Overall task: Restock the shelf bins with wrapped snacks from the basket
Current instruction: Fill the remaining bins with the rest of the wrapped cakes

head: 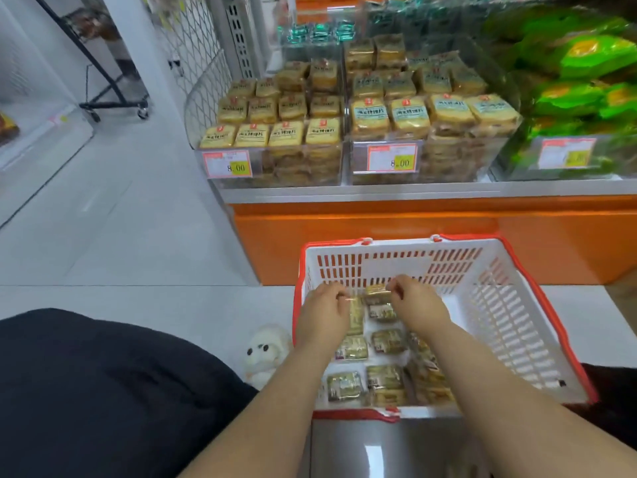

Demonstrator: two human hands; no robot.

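A white basket with a red rim (510, 305) stands on the floor in front of me, with several wrapped snacks (386, 341) on its bottom. Both my hands reach into its far end. My left hand (324, 313) pinches the edge of a wrapped snack (355, 317). My right hand (415, 303) pinches another wrapped snack (377, 294) between thumb and fingers. Above, on the orange shelf (379, 219), stand clear bins: the left bin (272, 132) and the middle bin (427, 122), both stacked with yellow wrapped snacks.
A third bin (565, 157) at the right holds green packets. A small white plush toy (265, 353) lies on the floor left of the basket. Dark clothing (103, 391) fills the lower left. A black wheeled rack (113, 101) stands down the aisle.
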